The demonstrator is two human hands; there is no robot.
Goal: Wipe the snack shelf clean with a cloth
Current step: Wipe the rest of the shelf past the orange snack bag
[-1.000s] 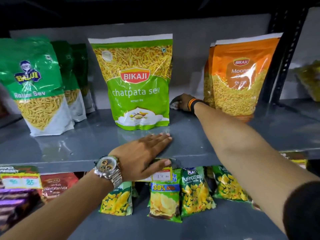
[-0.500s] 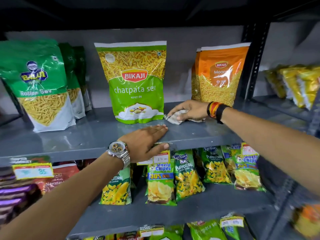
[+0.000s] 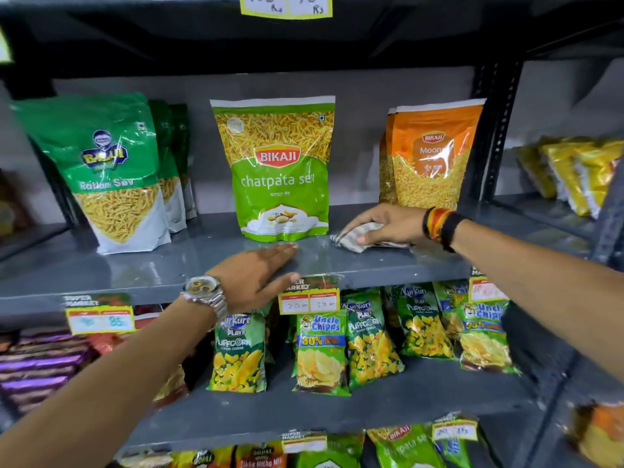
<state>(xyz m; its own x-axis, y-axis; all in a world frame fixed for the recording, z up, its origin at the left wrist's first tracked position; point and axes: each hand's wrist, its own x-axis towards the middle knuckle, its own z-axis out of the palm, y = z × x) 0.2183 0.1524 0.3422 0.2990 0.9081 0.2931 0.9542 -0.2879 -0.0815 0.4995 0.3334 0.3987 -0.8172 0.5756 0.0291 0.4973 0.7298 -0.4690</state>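
The grey metal snack shelf [image 3: 162,265] runs across the middle of the view. My right hand [image 3: 388,222] presses a crumpled pale striped cloth [image 3: 353,236] onto the shelf, just right of the light-green Bikaji chatpata sev bag [image 3: 280,170] and in front of the orange Bikaji bag [image 3: 432,157]. My left hand [image 3: 256,271], with a metal watch on the wrist, lies flat on the shelf's front edge below the chatpata bag, thumb hooked over the lip, holding nothing.
Dark-green Balaji sev bags [image 3: 111,170] stand at the shelf's left. Price tags [image 3: 309,300] hang on the front lip. Small chip and puffcorn packets [image 3: 320,352] fill the shelf below. A black upright post [image 3: 496,130] bounds the right side, with yellow packets [image 3: 574,173] beyond.
My right hand has drawn the cloth forward from the back of the shelf toward the front. The view has pulled back and tilted up. My left hand stays on the edge.
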